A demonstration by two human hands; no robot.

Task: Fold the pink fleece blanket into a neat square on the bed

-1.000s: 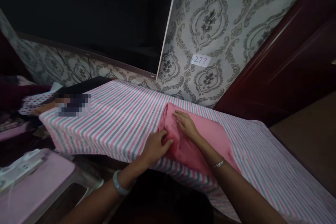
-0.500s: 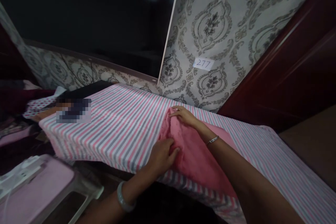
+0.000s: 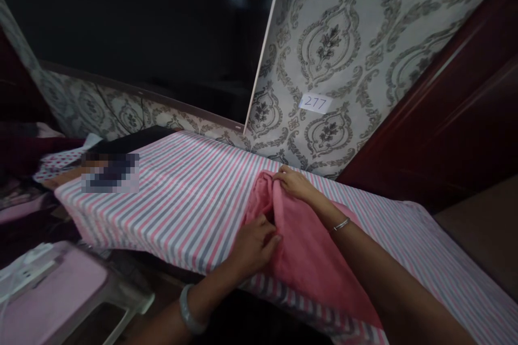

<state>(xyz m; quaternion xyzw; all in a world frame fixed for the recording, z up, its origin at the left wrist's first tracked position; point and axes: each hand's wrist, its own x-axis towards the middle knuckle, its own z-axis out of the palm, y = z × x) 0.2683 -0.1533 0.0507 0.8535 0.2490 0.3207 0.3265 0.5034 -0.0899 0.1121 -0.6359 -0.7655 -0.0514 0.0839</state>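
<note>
A pink cloth (image 3: 311, 248) lies on a striped cover (image 3: 174, 194), and part of it hangs over the front edge. Its left end is bunched into folds. My right hand (image 3: 297, 183) pinches the far corner of those folds, raising them a little. At the nearer side, my left hand (image 3: 253, 245) has its fingers curled on the same end of the cloth, thumb bent toward the forefinger. The fingertips of my left hand are partly lost in shadow. Whether the cloth is a garment, I cannot tell.
A large dark screen (image 3: 141, 27) hangs on the patterned wall (image 3: 332, 43), near a paper label marked 277 (image 3: 315, 102). A pink stool (image 3: 68, 285) with a white power strip (image 3: 30, 275) stands at lower left. Piled clothes (image 3: 24, 156) lie at far left.
My right hand has drawn the far folds of the pink cloth slightly to the right, and the folds have opened up between my hands. My left hand stays near the front edge.
</note>
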